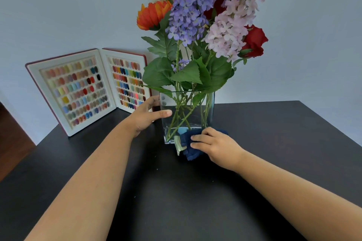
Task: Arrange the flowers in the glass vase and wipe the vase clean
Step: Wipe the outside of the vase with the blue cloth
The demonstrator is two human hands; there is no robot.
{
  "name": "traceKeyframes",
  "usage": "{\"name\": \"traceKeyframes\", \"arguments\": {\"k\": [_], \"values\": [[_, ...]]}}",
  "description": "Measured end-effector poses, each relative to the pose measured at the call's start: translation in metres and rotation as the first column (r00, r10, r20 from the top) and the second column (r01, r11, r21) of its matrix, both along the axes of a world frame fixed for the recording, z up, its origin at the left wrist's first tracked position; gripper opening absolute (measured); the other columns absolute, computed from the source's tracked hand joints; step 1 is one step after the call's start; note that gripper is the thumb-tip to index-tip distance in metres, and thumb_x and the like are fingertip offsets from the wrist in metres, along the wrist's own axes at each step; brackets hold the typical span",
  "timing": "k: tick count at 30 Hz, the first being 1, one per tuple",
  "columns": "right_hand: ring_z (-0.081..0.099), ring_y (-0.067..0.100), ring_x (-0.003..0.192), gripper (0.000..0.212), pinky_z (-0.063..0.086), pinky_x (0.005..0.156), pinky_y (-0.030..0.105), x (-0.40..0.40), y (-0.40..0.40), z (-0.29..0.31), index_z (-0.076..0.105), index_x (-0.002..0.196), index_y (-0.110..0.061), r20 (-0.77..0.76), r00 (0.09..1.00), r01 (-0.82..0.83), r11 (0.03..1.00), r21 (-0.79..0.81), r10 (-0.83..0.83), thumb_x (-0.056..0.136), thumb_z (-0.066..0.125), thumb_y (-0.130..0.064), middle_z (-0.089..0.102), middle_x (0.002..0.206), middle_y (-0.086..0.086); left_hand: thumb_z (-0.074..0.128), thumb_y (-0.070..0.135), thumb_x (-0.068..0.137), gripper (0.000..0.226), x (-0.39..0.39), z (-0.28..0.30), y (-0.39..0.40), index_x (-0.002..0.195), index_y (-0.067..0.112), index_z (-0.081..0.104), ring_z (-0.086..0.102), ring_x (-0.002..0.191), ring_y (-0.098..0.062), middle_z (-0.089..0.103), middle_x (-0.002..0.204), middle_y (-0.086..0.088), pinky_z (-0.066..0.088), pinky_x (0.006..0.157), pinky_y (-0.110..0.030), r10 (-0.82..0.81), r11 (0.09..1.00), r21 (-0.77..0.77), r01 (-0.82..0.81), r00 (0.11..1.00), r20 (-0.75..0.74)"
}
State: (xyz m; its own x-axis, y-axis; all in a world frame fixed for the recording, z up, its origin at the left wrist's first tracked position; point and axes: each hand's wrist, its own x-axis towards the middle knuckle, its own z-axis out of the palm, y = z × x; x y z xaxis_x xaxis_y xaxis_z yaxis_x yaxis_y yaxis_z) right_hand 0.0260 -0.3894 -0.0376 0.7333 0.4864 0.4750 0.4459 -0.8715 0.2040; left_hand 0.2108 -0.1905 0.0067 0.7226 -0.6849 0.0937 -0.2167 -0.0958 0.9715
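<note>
Here the right hand [217,147] is closed loosely over a dark blue cloth [191,146], fingers curled on top and pressing it against the lower front of the glass vase [187,116], down where the glass meets the black table [274,133]. The left hand [146,115] is spread open around the vase's left side, thumb across the front face and fingers wrapped behind, bracing it without lifting.

The vase stands upright near the middle of the table, a short way in from the far edge. Arranging looks done: the flowers [205,15] are all in, stems crossing inside the glass, with orange, pink, purple, lilac and red heads fanned above broad green leaves. Wiping seems underway, low on the front; I judge the upper glass and sides remain.

The glass is clear and rectangular, with a thick base. An open nail colour chart [88,92] leans against the wall behind.
</note>
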Motion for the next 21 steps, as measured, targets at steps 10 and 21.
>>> {"name": "traceKeyframes", "arguments": {"k": [10,21], "values": [[0.052,0.028,0.083,0.039,0.046,0.078,0.029,0.021,-0.019,0.066,0.074,0.102,-0.003,0.399,0.91,0.025,0.974,0.223,-0.115,0.071,0.062,0.02,0.07,0.11,0.011,0.078,0.037,0.069,0.069,0.005,-0.005,-0.001,0.132,0.028,0.054,0.048,0.129,-0.01,0.06,0.132,0.007,0.032,0.113,-0.046,0.011,1.0,-0.001,-0.011,1.0,0.002],[0.062,0.032,0.076,0.042,0.057,0.069,0.035,-0.002,-0.011,-0.006,0.075,0.099,-0.007,-0.038,0.995,0.094,0.98,0.173,-0.089,0.063,0.074,0.015,0.072,0.107,0.009,0.077,0.042,0.067,0.068,0.001,-0.002,-0.001,0.13,0.035,0.053,0.046,0.129,-0.008,0.057,0.131,0.016,0.034,0.103,-0.042,0.03,0.999,0.031,-0.028,0.999,-0.038]]}}
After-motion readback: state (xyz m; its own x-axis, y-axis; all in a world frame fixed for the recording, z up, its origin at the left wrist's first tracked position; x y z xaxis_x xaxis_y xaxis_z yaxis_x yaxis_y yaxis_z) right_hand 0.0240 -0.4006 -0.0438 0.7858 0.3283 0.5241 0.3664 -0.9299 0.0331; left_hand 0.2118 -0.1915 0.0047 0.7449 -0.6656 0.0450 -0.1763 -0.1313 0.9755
